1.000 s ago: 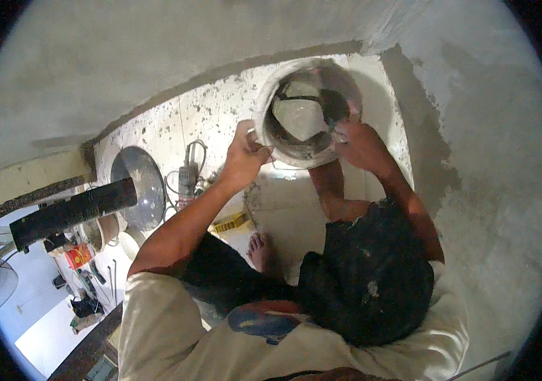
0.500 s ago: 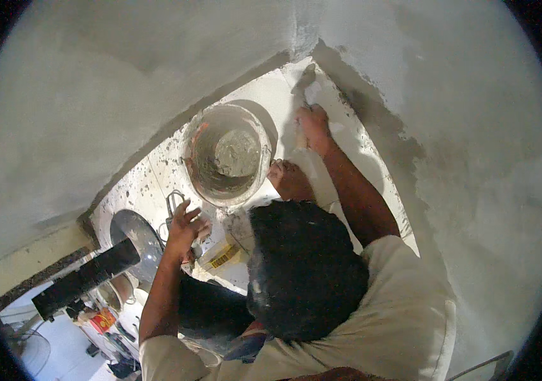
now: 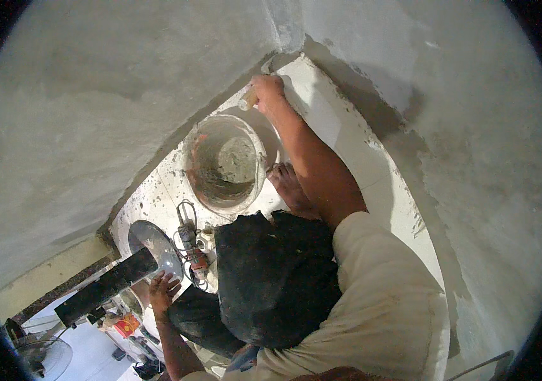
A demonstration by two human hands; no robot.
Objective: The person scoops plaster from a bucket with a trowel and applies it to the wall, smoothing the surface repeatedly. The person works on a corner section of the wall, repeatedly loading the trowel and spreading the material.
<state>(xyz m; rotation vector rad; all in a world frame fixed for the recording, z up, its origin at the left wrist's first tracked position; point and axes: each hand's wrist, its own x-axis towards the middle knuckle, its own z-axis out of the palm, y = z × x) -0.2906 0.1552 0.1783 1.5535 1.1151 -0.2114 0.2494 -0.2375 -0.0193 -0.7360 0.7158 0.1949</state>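
My right hand [image 3: 268,93] is closed around the wooden handle [image 3: 248,100] of a trowel. Its blade [image 3: 268,65], mostly hidden by the hand, meets the foot of the left wall near the corner. A bucket [image 3: 189,162] with wet grey mortar [image 3: 236,159] inside stands on the floor, just nearer than that hand. My left hand [image 3: 163,291] holds nothing, its fingers apart, beside a round dark disc [image 3: 156,244] and a black bar [image 3: 107,286]. My bare foot [image 3: 290,187] rests right of the bucket.
Grey plastered walls [image 3: 118,95] meet at the far corner, with a darker damp band along their base. A corded power tool [image 3: 191,244] lies on the mortar-spattered white floor [image 3: 379,184]. At the lower left are a red-and-yellow packet [image 3: 126,325] and a fan [image 3: 42,359].
My right hand has swung left with the trowel, from the floor on the right to the left wall's base. My left hand has drawn back toward me, away from the bucket.
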